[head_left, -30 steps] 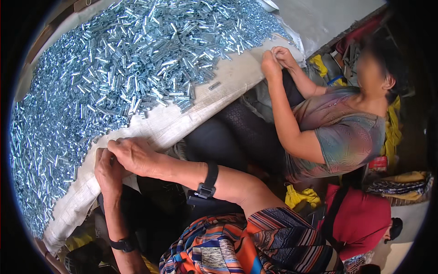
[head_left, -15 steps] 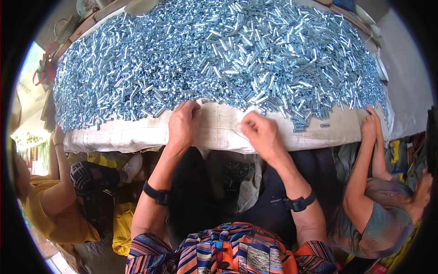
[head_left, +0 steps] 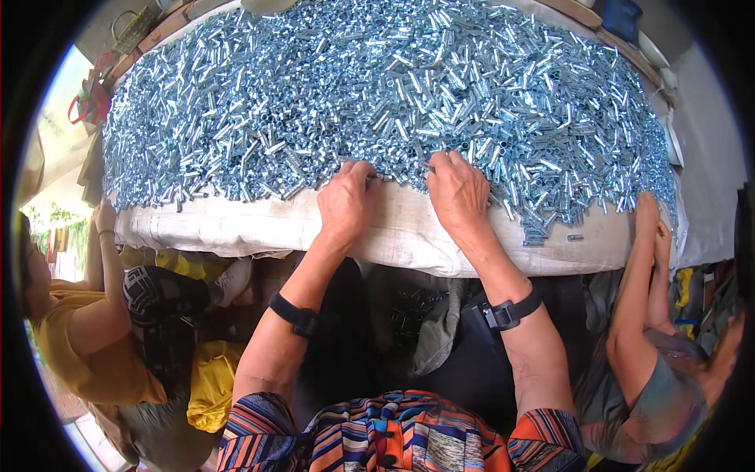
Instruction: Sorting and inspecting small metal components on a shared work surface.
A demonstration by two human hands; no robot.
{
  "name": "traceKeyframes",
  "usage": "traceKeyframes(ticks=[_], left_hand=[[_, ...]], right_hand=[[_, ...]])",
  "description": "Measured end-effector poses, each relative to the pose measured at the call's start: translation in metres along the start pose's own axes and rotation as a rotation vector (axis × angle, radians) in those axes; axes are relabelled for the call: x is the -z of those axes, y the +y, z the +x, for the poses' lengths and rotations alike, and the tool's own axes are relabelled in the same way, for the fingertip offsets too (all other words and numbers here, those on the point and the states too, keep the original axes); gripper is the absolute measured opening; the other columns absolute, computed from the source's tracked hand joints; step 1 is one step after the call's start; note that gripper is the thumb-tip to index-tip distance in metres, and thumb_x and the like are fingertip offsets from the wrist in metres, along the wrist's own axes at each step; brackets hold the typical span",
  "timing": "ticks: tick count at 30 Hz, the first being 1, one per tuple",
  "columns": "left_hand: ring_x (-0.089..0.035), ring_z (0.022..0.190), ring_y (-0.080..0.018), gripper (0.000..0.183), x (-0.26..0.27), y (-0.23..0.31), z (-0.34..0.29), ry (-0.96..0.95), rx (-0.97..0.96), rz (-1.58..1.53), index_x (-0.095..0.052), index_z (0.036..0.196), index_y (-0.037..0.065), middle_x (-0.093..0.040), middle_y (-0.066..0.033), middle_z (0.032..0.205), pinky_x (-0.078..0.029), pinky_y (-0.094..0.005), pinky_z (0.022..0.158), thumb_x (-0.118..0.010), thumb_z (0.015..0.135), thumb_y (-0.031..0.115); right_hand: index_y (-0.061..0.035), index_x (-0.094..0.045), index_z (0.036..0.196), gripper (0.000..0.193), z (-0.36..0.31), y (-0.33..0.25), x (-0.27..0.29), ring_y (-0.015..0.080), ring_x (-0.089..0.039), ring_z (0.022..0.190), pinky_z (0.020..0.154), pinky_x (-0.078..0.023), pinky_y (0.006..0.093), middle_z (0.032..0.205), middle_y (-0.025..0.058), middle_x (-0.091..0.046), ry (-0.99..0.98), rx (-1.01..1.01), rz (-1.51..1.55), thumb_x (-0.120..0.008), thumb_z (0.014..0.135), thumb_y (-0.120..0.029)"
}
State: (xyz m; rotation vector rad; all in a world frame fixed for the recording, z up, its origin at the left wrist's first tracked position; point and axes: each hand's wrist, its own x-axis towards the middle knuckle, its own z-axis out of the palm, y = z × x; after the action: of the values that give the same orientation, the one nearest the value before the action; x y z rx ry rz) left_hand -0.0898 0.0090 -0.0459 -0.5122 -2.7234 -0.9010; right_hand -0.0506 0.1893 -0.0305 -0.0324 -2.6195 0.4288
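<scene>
A broad heap of small shiny metal tubes point(head_left: 314, 94) covers the table in front of me, short and long pieces mixed. My left hand point(head_left: 344, 203) is at the near edge of the heap, its fingers curled together; what they pinch, if anything, is hidden. Just to the right, my right hand point(head_left: 459, 190) reaches the tubes with thumb and fingers closed. A small grey piece that looks like one of the metal tubes shows at its fingertips. Both wrists rest above the pale cloth point(head_left: 401, 228) along the table's front edge.
Co-workers sit on both sides: a person in a yellow top point(head_left: 102, 338) at left, another in a grey-green top point(head_left: 661, 393) at right, hands at the heap. A lone tube point(head_left: 576, 237) lies on the cloth. Yellow fabric point(head_left: 212, 385) hangs below at left.
Both hands have gone to the tubes at the heap's edge and come closer together. The right hand was over the cloth, short of the heap. The whole view has shifted slightly.
</scene>
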Motion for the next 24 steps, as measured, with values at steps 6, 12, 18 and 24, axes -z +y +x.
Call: traceKeyframes(ticks=[6,12,18,24], left_hand=[[-0.064,0.078,-0.0329,0.011,0.0,-0.001,0.0,0.004,0.014,-0.066,-0.064,0.085,0.009,-0.064,-0.0091,0.088,-0.05,-0.0438,0.067,-0.066,0.079,0.018],[-0.063,0.076,-0.0332,0.009,0.006,-0.004,-0.002,0.022,-0.073,-0.197,-0.063,0.085,0.007,-0.064,-0.0104,0.086,-0.049,-0.042,0.066,-0.065,0.079,0.014],[-0.059,0.07,-0.0105,0.007,0.033,0.022,-0.022,-0.342,0.316,-0.997,-0.057,0.084,0.003,-0.061,-0.0028,0.075,-0.049,-0.0252,0.068,-0.06,0.088,0.008],[-0.06,0.074,-0.0101,0.015,0.036,0.041,-0.042,-0.491,0.269,-1.213,-0.062,0.101,0.0,-0.062,-0.0029,0.082,-0.049,-0.0252,0.072,-0.061,0.091,0.011]], right_hand=[[-0.0041,-0.053,0.085,0.015,-0.02,-0.008,0.019,0.0352,-0.061,0.07,0.064,-0.048,0.0438,0.075,0.0151,-0.058,0.034,-0.085,0.312,-0.067,0.079,-0.006],[-0.0001,-0.054,0.086,0.012,-0.053,-0.007,0.031,0.013,-0.057,0.057,0.056,-0.047,0.0272,0.071,0.0059,-0.062,-0.191,-0.45,0.97,-0.064,0.086,-0.006],[0.0001,-0.061,0.095,0.008,-0.069,-0.011,0.05,0.0049,-0.052,0.062,0.057,-0.045,0.0207,0.072,-0.0013,-0.058,-0.189,-0.497,1.136,-0.062,0.091,-0.007],[-0.0001,-0.061,0.096,0.009,-0.076,-0.019,0.058,0.0044,-0.052,0.064,0.059,-0.045,0.0202,0.073,-0.0017,-0.057,-0.251,-0.485,1.176,-0.062,0.091,-0.008]])
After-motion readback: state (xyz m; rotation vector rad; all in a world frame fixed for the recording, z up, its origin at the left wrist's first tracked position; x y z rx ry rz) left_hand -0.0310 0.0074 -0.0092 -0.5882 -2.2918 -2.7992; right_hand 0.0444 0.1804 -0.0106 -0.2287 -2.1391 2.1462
